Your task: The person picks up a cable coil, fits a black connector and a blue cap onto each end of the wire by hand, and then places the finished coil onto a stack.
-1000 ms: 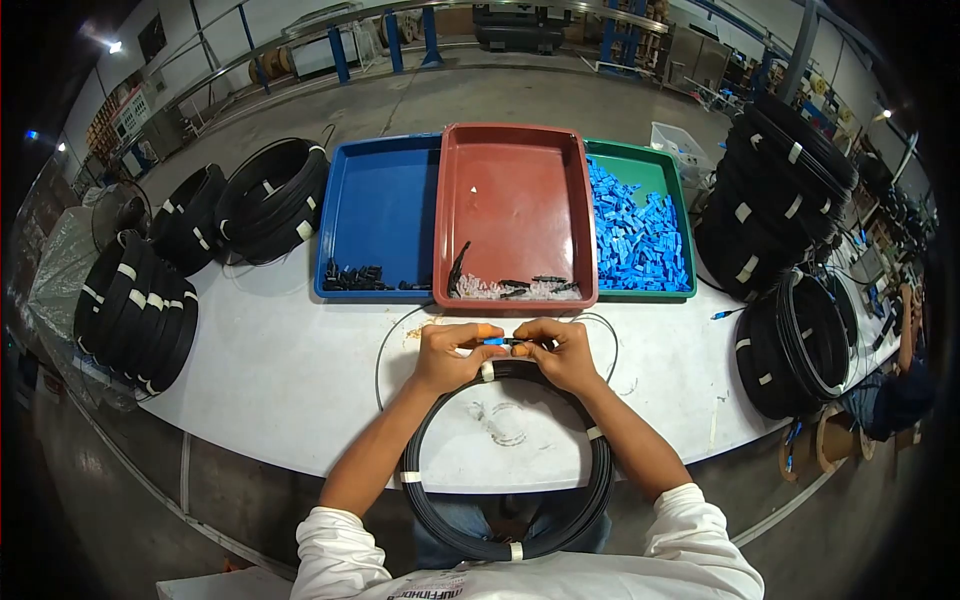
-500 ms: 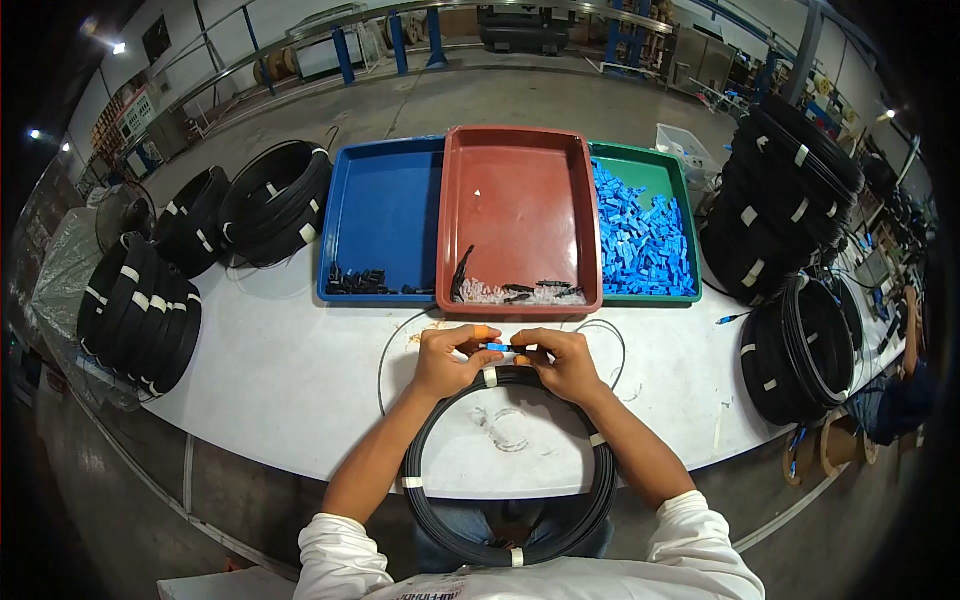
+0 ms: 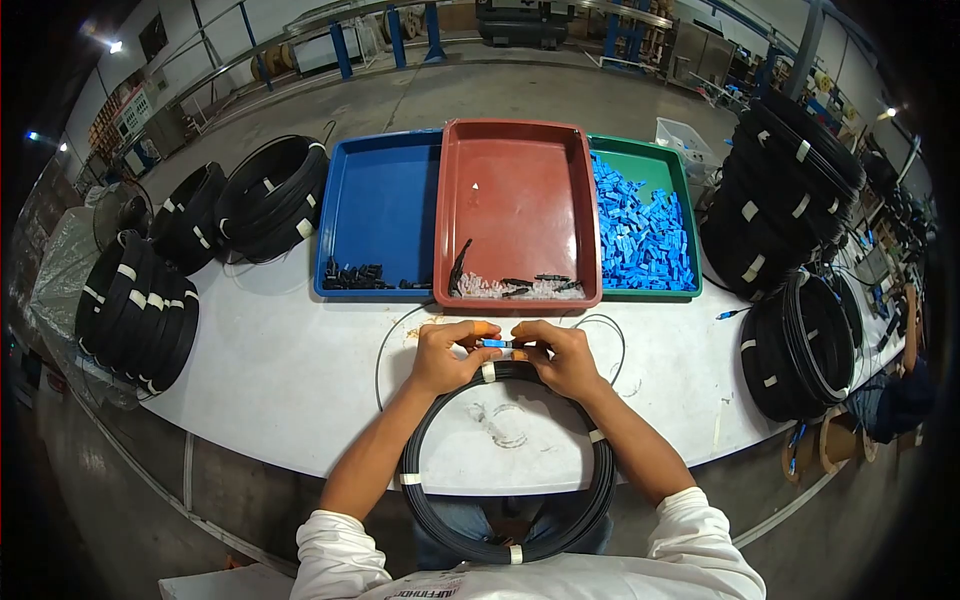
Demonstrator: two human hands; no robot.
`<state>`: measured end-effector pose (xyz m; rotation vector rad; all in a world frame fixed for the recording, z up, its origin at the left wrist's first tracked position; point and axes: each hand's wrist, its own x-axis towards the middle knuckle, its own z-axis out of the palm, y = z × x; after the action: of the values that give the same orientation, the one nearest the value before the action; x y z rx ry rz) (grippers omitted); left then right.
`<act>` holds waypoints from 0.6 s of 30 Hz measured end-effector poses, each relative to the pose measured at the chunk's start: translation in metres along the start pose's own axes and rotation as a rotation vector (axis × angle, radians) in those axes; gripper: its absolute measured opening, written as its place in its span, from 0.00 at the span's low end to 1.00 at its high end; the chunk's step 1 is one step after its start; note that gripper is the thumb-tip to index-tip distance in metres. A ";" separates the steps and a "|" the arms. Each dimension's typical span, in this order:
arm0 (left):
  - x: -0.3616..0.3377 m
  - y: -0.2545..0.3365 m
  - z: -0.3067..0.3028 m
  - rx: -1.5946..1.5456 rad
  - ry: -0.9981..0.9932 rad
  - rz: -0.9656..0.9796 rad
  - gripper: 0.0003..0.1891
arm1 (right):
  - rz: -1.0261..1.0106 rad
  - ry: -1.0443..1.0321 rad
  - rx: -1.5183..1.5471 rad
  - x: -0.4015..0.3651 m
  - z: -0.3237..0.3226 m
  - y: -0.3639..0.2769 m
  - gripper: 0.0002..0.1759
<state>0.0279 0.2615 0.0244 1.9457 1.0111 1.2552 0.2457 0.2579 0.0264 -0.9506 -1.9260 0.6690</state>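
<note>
A small blue connector [image 3: 494, 344] with a dark end is pinched between my two hands above the table. The fingers of my left hand [image 3: 447, 357] are closed on its blue body from the left. From the right, the thumb and fingers of my right hand [image 3: 562, 359] grip its dark end, where the fingertips partly cover it. Orange coverings show on fingers of both hands. Below them a black cable coil [image 3: 418, 440], bound with white tape, rests over the table's front edge toward my lap. Thin loose cable [image 3: 380, 362] loops out to both sides.
Behind my hands stand a blue tray [image 3: 375, 215] with black parts, a red tray [image 3: 515, 215] with clear and black pieces, and a green tray [image 3: 655, 165] full of blue connectors. Stacked black coils [image 3: 140, 310] flank the left; taller stacks [image 3: 785, 200] flank the right.
Both hands stay in nearly the same place, still holding the connector. The right fingers have shifted slightly left and closer to the blue body. The view has tilted very slightly.
</note>
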 end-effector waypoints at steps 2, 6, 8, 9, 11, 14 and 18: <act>-0.001 0.000 -0.001 0.026 -0.012 -0.003 0.12 | -0.022 0.008 -0.003 0.000 0.001 0.000 0.15; 0.000 -0.002 0.002 -0.003 -0.007 0.016 0.09 | -0.045 -0.003 -0.014 0.001 -0.002 -0.005 0.14; 0.000 -0.003 0.002 -0.017 -0.015 0.005 0.10 | -0.039 -0.014 -0.015 0.002 -0.003 -0.006 0.14; 0.000 -0.004 0.002 -0.030 -0.025 -0.005 0.10 | -0.032 -0.024 -0.017 0.002 -0.003 -0.007 0.13; 0.000 -0.002 0.002 -0.025 -0.029 -0.006 0.10 | -0.030 -0.019 -0.024 0.001 -0.002 -0.005 0.12; 0.001 0.000 0.001 -0.017 -0.030 0.004 0.11 | -0.029 -0.007 -0.031 0.001 -0.003 -0.004 0.12; 0.001 0.004 0.000 0.001 -0.033 0.001 0.11 | -0.051 0.026 -0.052 0.001 -0.002 -0.002 0.12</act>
<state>0.0298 0.2604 0.0282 1.9618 0.9944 1.2198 0.2461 0.2577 0.0289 -0.9343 -1.9469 0.5765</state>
